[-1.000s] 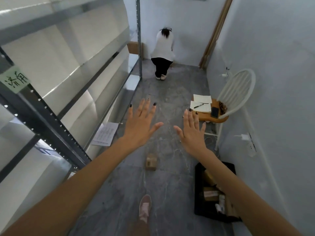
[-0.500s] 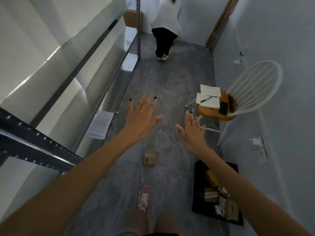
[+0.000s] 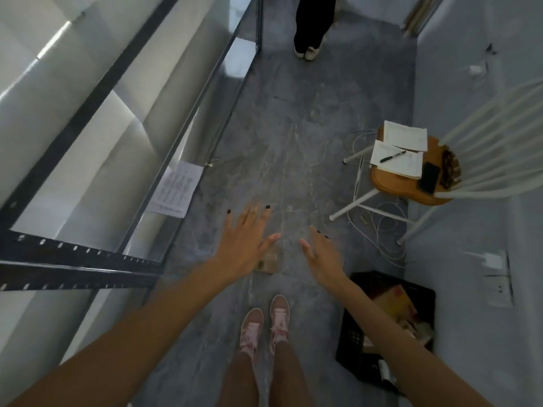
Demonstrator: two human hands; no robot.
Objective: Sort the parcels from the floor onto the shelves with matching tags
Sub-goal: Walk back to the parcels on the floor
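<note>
both hands spread flat, holding nothing; left hand (image 3: 245, 245) and right hand (image 3: 321, 254) hover either side of a small cardboard parcel (image 3: 269, 261) on the floor (image 3: 282, 136); looks light and stiff, so i'd grab its two sides

Grey marbled floor (image 3: 293, 127), pale wall (image 3: 464, 289), white-backed chair (image 3: 392, 185), perhaps a door frame (image 3: 423, 13) beyond.

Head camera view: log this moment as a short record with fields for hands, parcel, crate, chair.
parcel: small brown box on floor
left hand: open, fingers spread, above parcel, holding nothing
right hand: open, beside parcel, holding nothing
crate: black, on floor at right, holds more parcels
chair: papers, pen, phone on seat
</note>
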